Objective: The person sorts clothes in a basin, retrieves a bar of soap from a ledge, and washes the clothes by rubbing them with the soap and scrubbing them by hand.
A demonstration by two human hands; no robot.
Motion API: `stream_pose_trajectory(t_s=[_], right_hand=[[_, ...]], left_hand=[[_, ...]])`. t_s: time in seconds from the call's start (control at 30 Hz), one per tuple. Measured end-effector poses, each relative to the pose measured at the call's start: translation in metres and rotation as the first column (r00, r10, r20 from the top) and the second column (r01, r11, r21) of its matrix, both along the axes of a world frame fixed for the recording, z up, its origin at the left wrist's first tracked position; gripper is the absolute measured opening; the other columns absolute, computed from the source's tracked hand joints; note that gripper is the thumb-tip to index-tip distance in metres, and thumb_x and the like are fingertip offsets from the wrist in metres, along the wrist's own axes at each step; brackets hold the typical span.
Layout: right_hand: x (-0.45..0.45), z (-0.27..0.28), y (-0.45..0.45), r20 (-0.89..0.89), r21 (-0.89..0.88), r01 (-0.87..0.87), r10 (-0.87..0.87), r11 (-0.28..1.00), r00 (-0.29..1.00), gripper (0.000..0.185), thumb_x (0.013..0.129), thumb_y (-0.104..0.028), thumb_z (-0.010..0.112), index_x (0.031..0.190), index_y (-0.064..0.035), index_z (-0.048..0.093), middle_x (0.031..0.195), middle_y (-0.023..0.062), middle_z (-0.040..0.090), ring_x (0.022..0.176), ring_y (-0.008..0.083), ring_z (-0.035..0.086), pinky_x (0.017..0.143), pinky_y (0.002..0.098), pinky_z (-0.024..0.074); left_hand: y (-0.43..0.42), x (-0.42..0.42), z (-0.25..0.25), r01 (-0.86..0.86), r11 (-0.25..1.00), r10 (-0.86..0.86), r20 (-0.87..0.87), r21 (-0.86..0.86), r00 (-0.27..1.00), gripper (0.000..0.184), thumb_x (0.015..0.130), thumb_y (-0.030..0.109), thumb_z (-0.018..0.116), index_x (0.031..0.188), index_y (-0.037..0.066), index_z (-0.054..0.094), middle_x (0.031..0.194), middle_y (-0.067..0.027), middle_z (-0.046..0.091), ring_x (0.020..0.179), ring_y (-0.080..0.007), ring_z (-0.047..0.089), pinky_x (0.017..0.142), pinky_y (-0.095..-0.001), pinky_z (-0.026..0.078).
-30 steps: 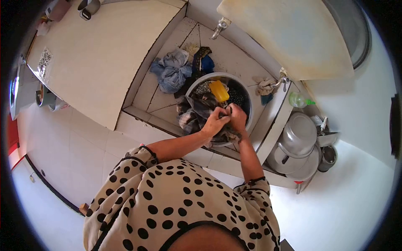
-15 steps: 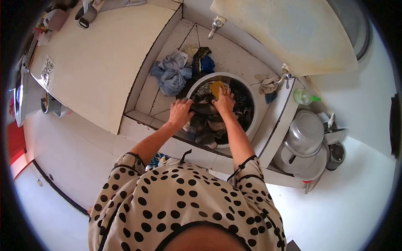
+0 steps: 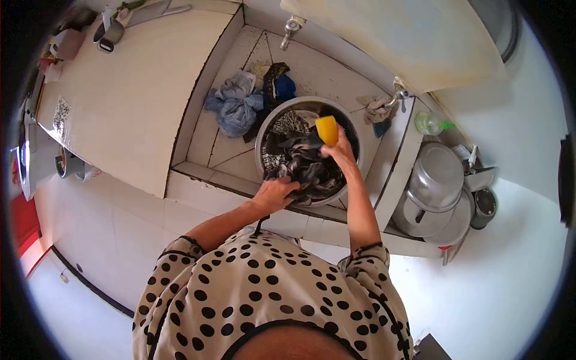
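Note:
A round metal basin [image 3: 262,163] holds wet dark laundry [image 3: 307,171], with a black-and-white patterned cloth [image 3: 290,122] along its far left side. My right hand [image 3: 341,147] is closed around the lower end of a yellow block [image 3: 326,130], raised over the laundry; I cannot tell whether it is a soap bar or a brush. At the near left rim, my left hand [image 3: 276,195] has its fingers curled into the dark cloth.
The basin stands in a tiled sink [image 3: 207,144] beside a bundle of light blue cloth [image 3: 237,108] and a dark blue cloth [image 3: 281,85]. Two taps [image 3: 292,30] are on the wall. Metal pots [image 3: 435,177] and a green bottle [image 3: 431,123] stand at right.
My right hand has lifted the yellow block off the laundry and tilted it. My left hand has moved down and right to the near rim. The dark laundry lies bunched differently.

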State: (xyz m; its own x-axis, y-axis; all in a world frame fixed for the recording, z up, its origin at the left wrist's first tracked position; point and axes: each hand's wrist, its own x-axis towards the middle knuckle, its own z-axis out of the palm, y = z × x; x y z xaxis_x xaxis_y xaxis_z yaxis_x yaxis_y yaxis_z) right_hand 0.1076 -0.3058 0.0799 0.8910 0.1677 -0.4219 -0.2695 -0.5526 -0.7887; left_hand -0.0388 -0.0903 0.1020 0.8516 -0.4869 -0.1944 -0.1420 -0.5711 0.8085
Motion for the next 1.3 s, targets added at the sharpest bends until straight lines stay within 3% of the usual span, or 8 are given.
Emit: stream_pose_trajectory(t_s=[0.2,0.3,0.57,0.67,0.8,0.97,1.1,1.3], right_hand=[[-0.073,-0.012,-0.037,-0.136,-0.072,-0.049,0.038,0.996,0.990,0.080,0.065,-0.016,0.071,0.138,-0.0097,0.037,0.120,0.0129,0.056,0.108,0.0254,0.056,0.096,0.0349,0.0402],[-0.096,-0.027,-0.028,-0.362,0.327,0.312,-0.187,0.892,0.913,0.080,0.067,-0.018,0.075,0.137,-0.0099,0.038,0.118,0.0075,0.055,0.103,0.0225,0.057,0.093,0.0342,0.0419],[-0.093,0.024,0.010,-0.362,0.622,0.474,-0.307,0.624,0.880,0.065,0.079,-0.018,0.072,0.135,-0.0073,0.042,0.106,0.0035,0.060,0.089,0.0121,0.059,0.074,0.0268,0.0483],[-0.076,0.003,-0.006,0.064,0.188,-0.030,0.018,0.982,0.998,0.051,0.084,-0.013,0.064,0.131,-0.0068,0.047,0.079,0.0015,0.061,0.070,0.0103,0.059,0.062,0.0244,0.0471],[-0.063,-0.025,0.009,0.160,-0.300,-0.266,0.323,0.916,0.933,0.034,0.085,-0.029,0.064,0.112,-0.0091,0.060,0.079,0.0148,0.065,0.077,0.0301,0.065,0.066,0.0399,0.0509],[-0.056,-0.006,0.029,0.163,-0.463,-0.168,0.270,0.871,0.949,0.035,0.080,-0.024,0.064,0.110,-0.0078,0.058,0.094,0.0174,0.061,0.084,0.0363,0.062,0.071,0.0443,0.0507],[-0.047,-0.012,0.044,0.499,-0.497,0.123,0.166,0.859,0.851,0.049,0.078,-0.017,0.062,0.126,-0.0124,0.052,0.110,0.0127,0.058,0.102,0.0327,0.056,0.078,0.0435,0.0501],[-0.040,-0.030,0.083,0.246,-0.690,-0.238,0.531,0.684,0.811,0.051,0.075,-0.024,0.067,0.124,-0.0137,0.054,0.117,0.0067,0.056,0.104,0.0331,0.055,0.088,0.0506,0.0428]], left_hand=[[0.012,-0.002,-0.001,-0.176,0.981,0.167,0.095,0.085,0.981,0.049,0.065,0.003,0.072,0.111,0.014,0.057,0.105,-0.0104,0.048,0.103,-0.0316,0.050,0.086,-0.0432,0.044],[0.016,0.006,0.003,-0.333,0.935,0.308,0.186,0.123,0.933,0.047,0.064,-0.001,0.070,0.108,0.011,0.060,0.100,-0.0107,0.053,0.095,-0.0325,0.054,0.078,-0.0407,0.048],[0.022,0.038,0.020,-0.405,0.884,0.328,-0.308,-0.233,0.893,0.025,0.070,0.011,0.070,0.091,0.001,0.059,0.072,-0.0074,0.060,0.067,-0.0124,0.056,0.062,-0.0305,0.045],[0.013,0.030,0.012,-0.408,0.869,0.328,-0.292,-0.279,0.898,0.027,0.071,0.014,0.071,0.092,0.001,0.059,0.072,-0.0082,0.060,0.064,-0.0130,0.056,0.061,-0.0308,0.045],[0.003,0.015,0.017,-0.326,0.935,0.292,-0.218,-0.140,0.931,0.029,0.071,0.016,0.072,0.093,0.003,0.060,0.074,-0.0128,0.062,0.062,-0.0223,0.060,0.060,-0.0344,0.047],[0.008,-0.009,-0.014,-0.291,0.956,0.275,-0.234,-0.034,0.932,0.027,0.071,0.016,0.071,0.094,0.009,0.058,0.080,-0.0136,0.065,0.073,-0.0357,0.063,0.064,-0.0402,0.048],[0.019,-0.015,-0.035,-0.263,0.960,0.254,-0.098,-0.095,0.962,0.031,0.074,0.018,0.072,0.099,0.007,0.057,0.073,-0.0127,0.062,0.058,-0.0274,0.058,0.057,-0.0381,0.045],[0.019,-0.013,-0.030,-0.235,0.972,0.229,-0.127,-0.029,0.965,0.033,0.074,0.021,0.073,0.100,0.009,0.057,0.068,-0.0130,0.061,0.058,-0.0285,0.059,0.058,-0.0396,0.045]])
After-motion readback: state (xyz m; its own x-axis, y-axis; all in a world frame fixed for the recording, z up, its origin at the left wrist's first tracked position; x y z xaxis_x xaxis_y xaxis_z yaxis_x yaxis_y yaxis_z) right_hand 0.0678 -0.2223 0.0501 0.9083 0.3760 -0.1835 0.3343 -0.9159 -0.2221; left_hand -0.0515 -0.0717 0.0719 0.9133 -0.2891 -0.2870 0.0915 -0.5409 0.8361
